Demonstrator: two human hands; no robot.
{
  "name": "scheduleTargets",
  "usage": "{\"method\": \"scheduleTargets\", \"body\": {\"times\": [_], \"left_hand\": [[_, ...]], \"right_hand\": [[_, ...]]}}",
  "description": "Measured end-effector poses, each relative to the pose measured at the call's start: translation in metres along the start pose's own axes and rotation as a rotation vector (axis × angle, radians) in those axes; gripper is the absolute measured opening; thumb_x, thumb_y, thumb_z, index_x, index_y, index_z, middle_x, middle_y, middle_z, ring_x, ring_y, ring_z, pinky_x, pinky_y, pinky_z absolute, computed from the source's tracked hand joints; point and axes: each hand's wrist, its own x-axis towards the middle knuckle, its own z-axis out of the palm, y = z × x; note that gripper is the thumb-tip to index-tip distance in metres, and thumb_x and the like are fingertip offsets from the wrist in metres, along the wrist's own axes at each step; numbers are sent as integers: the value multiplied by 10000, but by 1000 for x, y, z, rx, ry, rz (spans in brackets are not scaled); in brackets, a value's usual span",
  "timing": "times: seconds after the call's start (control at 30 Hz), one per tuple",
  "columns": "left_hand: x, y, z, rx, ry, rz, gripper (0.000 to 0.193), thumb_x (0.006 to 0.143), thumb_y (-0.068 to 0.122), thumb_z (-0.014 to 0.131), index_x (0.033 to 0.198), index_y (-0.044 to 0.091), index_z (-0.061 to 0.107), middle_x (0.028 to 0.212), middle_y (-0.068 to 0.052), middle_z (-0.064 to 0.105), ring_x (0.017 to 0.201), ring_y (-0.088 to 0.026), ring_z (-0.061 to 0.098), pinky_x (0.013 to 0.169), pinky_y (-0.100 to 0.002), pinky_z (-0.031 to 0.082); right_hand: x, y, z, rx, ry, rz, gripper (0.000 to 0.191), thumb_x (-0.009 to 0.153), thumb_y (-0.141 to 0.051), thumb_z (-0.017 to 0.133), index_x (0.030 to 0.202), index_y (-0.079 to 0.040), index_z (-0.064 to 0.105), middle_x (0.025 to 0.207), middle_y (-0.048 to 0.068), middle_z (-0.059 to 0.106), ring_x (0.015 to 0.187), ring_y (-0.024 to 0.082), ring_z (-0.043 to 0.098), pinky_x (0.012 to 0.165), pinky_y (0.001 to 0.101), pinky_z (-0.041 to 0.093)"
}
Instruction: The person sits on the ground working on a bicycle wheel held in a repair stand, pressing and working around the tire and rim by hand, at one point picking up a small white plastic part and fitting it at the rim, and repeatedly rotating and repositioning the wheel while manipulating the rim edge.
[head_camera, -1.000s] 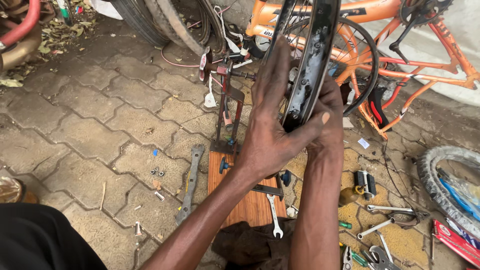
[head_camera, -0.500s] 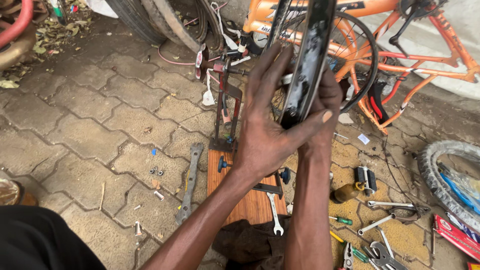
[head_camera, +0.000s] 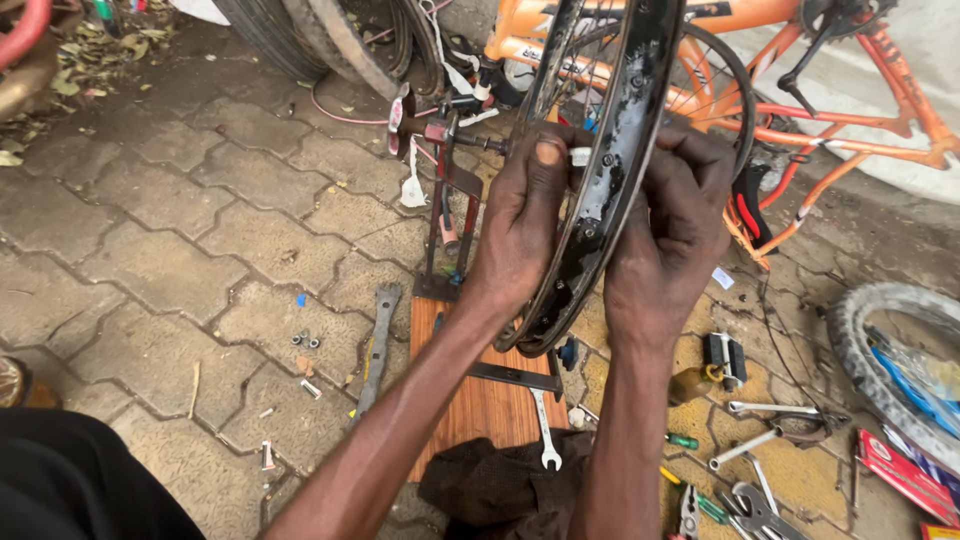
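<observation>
We see the left hand (head_camera: 525, 225) wrapped around the left side of a black bicycle wheel rim (head_camera: 610, 190), its thumb pressed flat against the rim's inner channel and its fingers curled behind. The right hand (head_camera: 668, 235) closes on the opposite side of the same rim, fingers bent over the edge, so both hands hold the rim between them. The rim stands nearly upright in front of us, tilted slightly, with its lower curve hanging just above a wooden board (head_camera: 480, 395).

On that board stands a dark metal truing stand (head_camera: 450, 215), whose upright rises just left of the left hand; the rim seems to sit in it, though the mounting is hidden by the hands. A small open-ended spanner (head_camera: 545, 430) lies on the board's right side, and a dark cloth (head_camera: 500, 490) is bunched at its near edge. Left of the board, a long flat metal tool (head_camera: 378, 345) lies on the paved floor (head_camera: 180, 240), with a few small nuts and bits scattered beside it.

To the right we see pliers, wrenches and screwdrivers (head_camera: 760, 425) spread over the floor, and a grey tyre (head_camera: 880, 360) at the edge. Behind the rim an orange bicycle (head_camera: 850, 110) stands.
</observation>
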Motion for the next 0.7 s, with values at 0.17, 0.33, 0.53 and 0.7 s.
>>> {"method": "scheduleTargets", "body": {"times": [0.17,0.33,0.53,0.7], "left_hand": [[32,-10,-7,322,-93,-131,682,1106,569,239,830,34,560,667,12,439,647,-144,476,611,-370,411],[61,1,-33,297,-487,-318,717,1080,613,263,752,66,591,663,8,370,618,-191,384,582,-428,334],[45,24,-28,216,-249,-171,594,1037,596,394,1235,71,587,965,-56,632,888,-165,639,790,-387,568],[31,38,-26,203,-176,192,567,1143,498,520,1410,-3,522,1353,-187,597,1325,-289,571,1151,-469,460]], "right_hand": [[-4,1,-3,103,-69,-44,153,1038,81,705,1181,26,690,1290,9,490,1060,81,656,959,221,575],[-4,-4,0,194,-103,84,202,977,120,673,1162,40,693,1293,9,525,1065,85,651,923,228,562],[4,1,-7,151,-124,229,183,959,85,661,1116,-2,695,1042,-17,662,901,50,615,783,196,500],[5,35,-20,86,124,234,90,1012,30,712,1052,-19,648,861,-22,633,776,76,568,677,216,455]]}}
